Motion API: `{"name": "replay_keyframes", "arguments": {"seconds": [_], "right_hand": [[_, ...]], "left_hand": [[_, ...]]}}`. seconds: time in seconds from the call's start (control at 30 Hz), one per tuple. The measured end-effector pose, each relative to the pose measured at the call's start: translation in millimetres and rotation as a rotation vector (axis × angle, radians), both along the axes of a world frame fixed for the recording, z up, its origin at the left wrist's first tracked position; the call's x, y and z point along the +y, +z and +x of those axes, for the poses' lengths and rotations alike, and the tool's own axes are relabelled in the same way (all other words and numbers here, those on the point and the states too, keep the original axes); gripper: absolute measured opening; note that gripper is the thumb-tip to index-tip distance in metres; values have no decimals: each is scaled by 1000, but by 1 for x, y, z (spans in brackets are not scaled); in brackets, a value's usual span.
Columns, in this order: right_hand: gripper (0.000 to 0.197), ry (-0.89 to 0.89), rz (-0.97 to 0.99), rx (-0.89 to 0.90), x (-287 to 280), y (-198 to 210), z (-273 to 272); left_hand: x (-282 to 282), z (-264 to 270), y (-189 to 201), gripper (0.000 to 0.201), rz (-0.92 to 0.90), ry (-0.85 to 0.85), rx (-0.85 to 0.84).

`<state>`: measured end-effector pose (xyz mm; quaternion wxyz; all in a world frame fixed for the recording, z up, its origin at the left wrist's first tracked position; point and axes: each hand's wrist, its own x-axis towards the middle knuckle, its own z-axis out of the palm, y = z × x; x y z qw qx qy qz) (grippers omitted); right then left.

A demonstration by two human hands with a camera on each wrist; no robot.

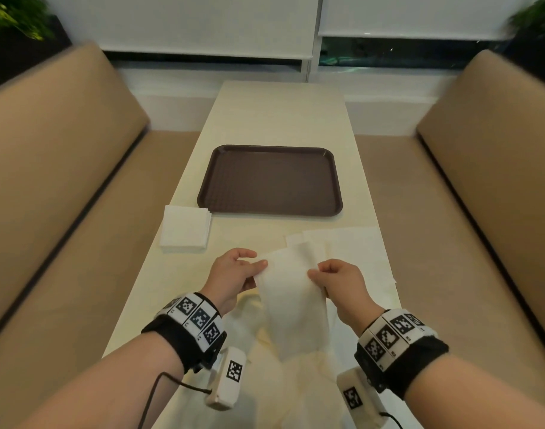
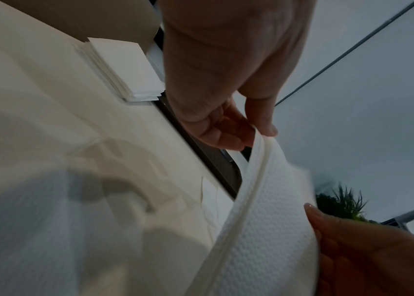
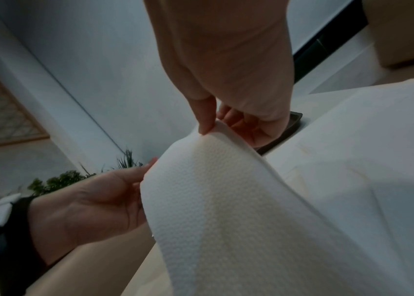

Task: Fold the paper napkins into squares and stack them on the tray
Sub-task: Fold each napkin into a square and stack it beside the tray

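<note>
White napkin (image 1: 291, 300) hangs mid-frame above your counter (image 1: 265, 125); your left hand (image 1: 234, 275) and right hand (image 1: 342, 284) pinch its upper edges.

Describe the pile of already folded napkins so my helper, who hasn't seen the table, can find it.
On the long cream table, find the brown tray. Just off its near left corner sits the folded napkin stack: a neat white square pile, unlike the flat unfolded sheets lying to the right.
</note>
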<state>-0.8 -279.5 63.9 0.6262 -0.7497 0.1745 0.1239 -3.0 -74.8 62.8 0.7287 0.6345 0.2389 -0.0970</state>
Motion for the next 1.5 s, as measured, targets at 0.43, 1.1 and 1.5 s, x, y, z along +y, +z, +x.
{"name": "replay_keyframes", "arguments": {"seconds": [0.43, 1.1, 1.5], "right_hand": [[8, -186, -141, -150, -27, 14, 11], [20, 237, 274, -56, -4, 55, -3], [21, 197, 320, -55, 0, 49, -3]], "left_hand": [[31, 23, -19, 41, 727, -140, -13], [-8, -5, 46, 20, 34, -246, -119], [-18, -3, 40, 21, 117, -162, -114]]}}
